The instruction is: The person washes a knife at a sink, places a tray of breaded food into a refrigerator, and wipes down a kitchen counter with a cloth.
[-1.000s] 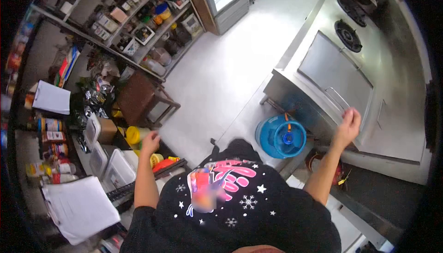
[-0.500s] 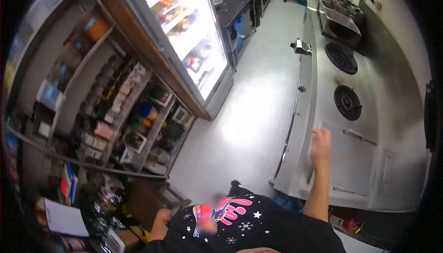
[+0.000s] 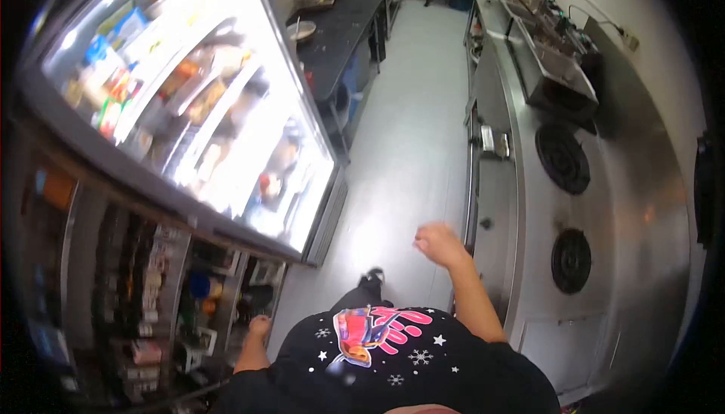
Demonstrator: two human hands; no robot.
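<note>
My right hand (image 3: 440,245) is raised over the aisle floor in front of me, its fingers curled in with nothing in them. It is nearest to the front of the steel cooking counter (image 3: 532,210) and touches nothing. Low on the left, my left hand (image 3: 260,326) hangs beside my body with fingers curled, apart from the shelving (image 3: 181,278). No object shows in it. Ahead on the left stands a brightly lit glass-door fridge (image 3: 321,210) with packed food on its shelves.
Two black burners (image 3: 563,159) sit in the counter on the right, with a steel fryer-like unit (image 3: 563,93) beyond. A dark worktable (image 3: 340,40) carrying a plate (image 3: 302,31) stands past the fridge. The pale floor (image 3: 408,112) runs ahead between them.
I have moved forward along the aisle, so the fridge and burners are nearer. My right hand has swung left from over the counter's edge to over the floor.
</note>
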